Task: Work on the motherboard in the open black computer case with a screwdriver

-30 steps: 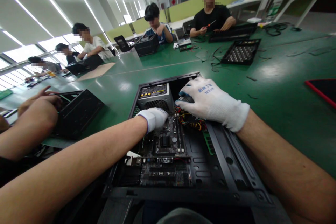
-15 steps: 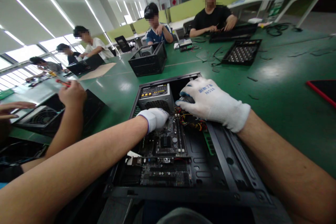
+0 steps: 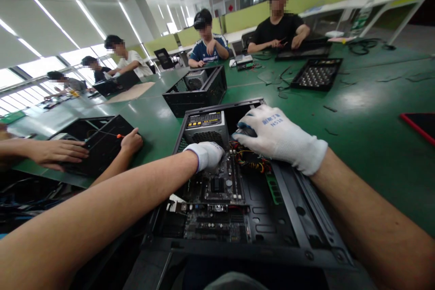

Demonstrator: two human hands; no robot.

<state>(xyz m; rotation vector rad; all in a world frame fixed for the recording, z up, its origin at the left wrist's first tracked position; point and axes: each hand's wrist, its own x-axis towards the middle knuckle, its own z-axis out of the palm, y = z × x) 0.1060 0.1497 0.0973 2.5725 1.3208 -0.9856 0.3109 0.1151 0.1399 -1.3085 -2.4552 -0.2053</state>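
An open black computer case (image 3: 295,208) lies in front of me, with a motherboard (image 3: 217,186) and a boxy grey power supply (image 3: 207,129) inside. My left hand (image 3: 208,155), in a white glove, rests closed at the top of the motherboard, just below the power supply. Its fingertips are hidden, so what they hold cannot be seen. Over the case's far right part, my gloved right hand (image 3: 272,132) curls around a dark rounded part (image 3: 249,131), its thumb underneath. Bundled coloured cables (image 3: 253,161) lie just below that hand.
To the left, a co-worker's hands (image 3: 64,152) touch another black case (image 3: 105,140), one beside an orange-handled screwdriver (image 3: 119,136). Another open case (image 3: 197,93) stands ahead. A black panel (image 3: 317,74) and loose cables lie farther right on the green table (image 3: 367,154).
My hands keep nearly the same pose on the case; the view has shifted slightly. At left, the co-worker's raised hand with the screwdriver has come down to their case, which has been turned.
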